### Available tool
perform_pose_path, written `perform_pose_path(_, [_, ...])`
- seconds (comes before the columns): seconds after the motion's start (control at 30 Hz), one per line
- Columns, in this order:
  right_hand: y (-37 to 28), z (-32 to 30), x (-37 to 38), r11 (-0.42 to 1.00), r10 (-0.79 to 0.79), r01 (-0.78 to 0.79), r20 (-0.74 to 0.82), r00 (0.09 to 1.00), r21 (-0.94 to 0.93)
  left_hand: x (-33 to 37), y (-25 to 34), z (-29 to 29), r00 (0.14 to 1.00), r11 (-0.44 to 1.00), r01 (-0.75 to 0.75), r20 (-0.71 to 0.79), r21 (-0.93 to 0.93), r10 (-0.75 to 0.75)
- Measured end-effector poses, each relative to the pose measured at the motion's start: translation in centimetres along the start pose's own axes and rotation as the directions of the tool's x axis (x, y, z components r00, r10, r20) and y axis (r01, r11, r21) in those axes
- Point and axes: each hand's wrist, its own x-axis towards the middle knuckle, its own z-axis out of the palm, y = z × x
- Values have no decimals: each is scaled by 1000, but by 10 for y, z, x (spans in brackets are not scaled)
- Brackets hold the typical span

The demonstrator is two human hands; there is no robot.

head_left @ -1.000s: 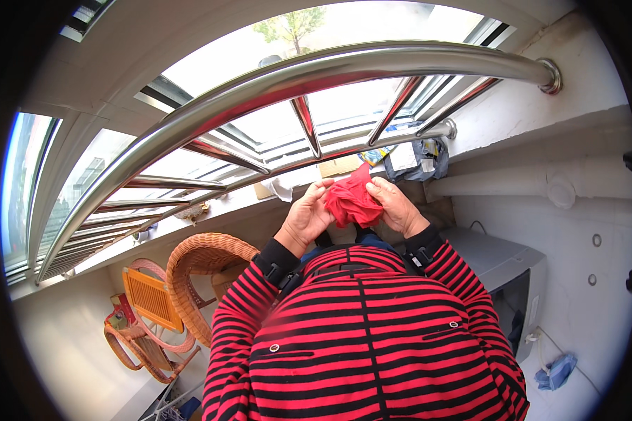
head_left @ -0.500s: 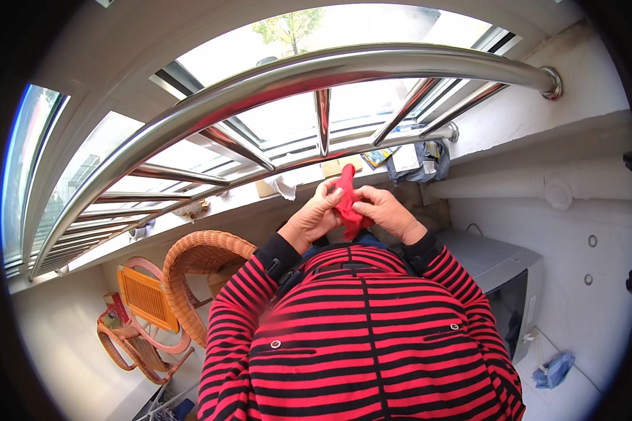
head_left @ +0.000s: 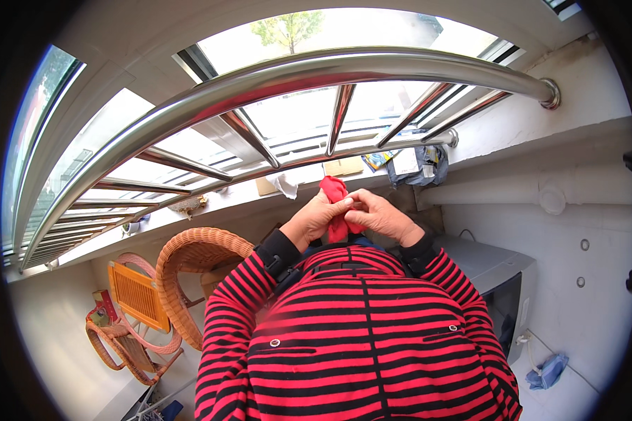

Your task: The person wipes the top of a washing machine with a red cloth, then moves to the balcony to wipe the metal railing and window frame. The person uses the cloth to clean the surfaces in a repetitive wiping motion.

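A crumpled red cloth [head_left: 333, 187] is held between my two hands, just in front of my striped top. My left hand [head_left: 314, 219] is closed round its left side, thumb lying across it. Fingers of my right hand [head_left: 384, 216] pinch the cloth from the right, close to the left thumb. The cloth's upper end bunches above the left hand, and its lower part hangs between the hands. What kind of cloth piece it is cannot be made out.
A steel railing [head_left: 309, 70] curves in front of the window above the sill. On the sill lie a white cloth [head_left: 284, 184] and a dark plastic bag [head_left: 428, 165]. A wicker chair [head_left: 203, 245] stands left, a grey cabinet-like appliance [head_left: 484, 263] right.
The upper part of the red cloth has folded down and bunched over my left hand. Both hands have drawn closer together, and the view has shifted slightly.
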Motion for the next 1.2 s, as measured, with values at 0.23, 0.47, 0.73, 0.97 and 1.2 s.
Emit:
perform_pose_path(0.23, [10,-23,4,882,28,106,-276,961,460,0,8,4,995,997,-35,-90,66,41])
perform_pose_path(0.47, [8,-30,-6,739,-20,70,-82,996,670,4,5,-1,1000,984,11,28,-178,-6])
perform_pose_path(0.73, [5,-34,-13,827,-153,269,-262,953,494,5,3,-25,951,998,42,-308,50,-24])
perform_pose_path(0.97, [-22,-42,5,747,-474,131,-382,793,-652,-24,15,-74,930,982,-55,-367,-180,-15])
perform_pose_path(1.2, [-39,-42,66,-102,-866,-155,11,500,-983,-58,18,-115,922,917,-249,-367,-312,125])
